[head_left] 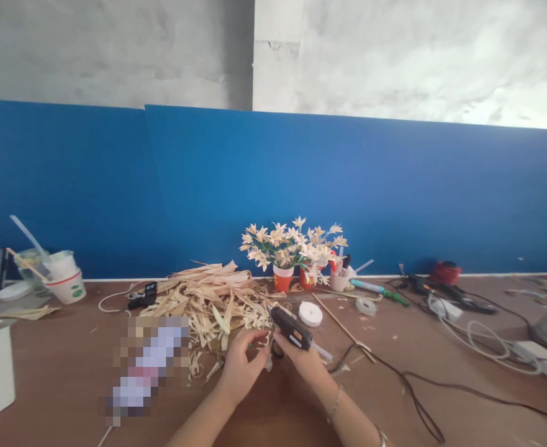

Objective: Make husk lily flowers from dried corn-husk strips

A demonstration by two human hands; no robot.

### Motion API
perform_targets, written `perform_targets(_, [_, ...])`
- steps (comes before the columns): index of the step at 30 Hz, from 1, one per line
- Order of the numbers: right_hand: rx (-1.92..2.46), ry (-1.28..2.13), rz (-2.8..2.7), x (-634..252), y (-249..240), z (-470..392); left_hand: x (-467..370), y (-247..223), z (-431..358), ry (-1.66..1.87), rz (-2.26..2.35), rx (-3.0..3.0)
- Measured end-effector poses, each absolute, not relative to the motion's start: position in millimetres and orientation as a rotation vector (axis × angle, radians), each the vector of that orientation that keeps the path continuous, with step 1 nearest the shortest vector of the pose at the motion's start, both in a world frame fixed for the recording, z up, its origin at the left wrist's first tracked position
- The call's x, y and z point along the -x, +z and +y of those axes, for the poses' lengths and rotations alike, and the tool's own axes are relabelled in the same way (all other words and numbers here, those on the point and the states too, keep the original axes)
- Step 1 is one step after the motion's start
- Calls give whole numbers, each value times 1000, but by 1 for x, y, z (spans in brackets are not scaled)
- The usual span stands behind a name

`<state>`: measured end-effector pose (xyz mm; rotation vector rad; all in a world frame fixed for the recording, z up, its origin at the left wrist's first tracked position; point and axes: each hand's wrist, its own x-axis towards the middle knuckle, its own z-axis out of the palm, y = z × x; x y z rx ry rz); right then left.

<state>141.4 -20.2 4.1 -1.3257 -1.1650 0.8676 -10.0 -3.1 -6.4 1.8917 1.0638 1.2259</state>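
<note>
**Black glue gun (292,326) slanting in the right hand (298,357), nozzle toward the upper left**

In the head view, the right hand is closing around the glue gun at lower centre of the frame. The tool's long axis is running from upper left to lower right, its tip pointing at the heap of dried husks (203,298). The left hand (244,363) is resting just to the left, below the tip; its thumb and forefinger are curving toward each other, but whether they are pinching anything small I cannot tell.

The gun's hard body is contrasting with a translucent glue stick (322,352) that is jutting from its rear. The husks are curling in pale, papery strips. A flat white roll (310,314) is lying near the gun on the brown desk (68,372); beyond, pointed-petalled flowers (279,236) are rising from red cups (282,282).
</note>
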Motion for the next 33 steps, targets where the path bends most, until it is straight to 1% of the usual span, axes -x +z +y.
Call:
perform_targets(14, [1210,986,-1263,-136,1,-23,8,-5,-4,1244,1074,-1940])
perform_targets(26, [1191,968,-1225,-135,-5,-19,7,-4,-6,1240,1112,-2023])
perform_targets(30, [1251,947,-1132,-135,-6,-19,8,-3,-7,1259,1098,-1994])
perform_targets(33, [1262,970,-1161,-136,-1,-20,8,-1,-7,1257,1094,-1947])
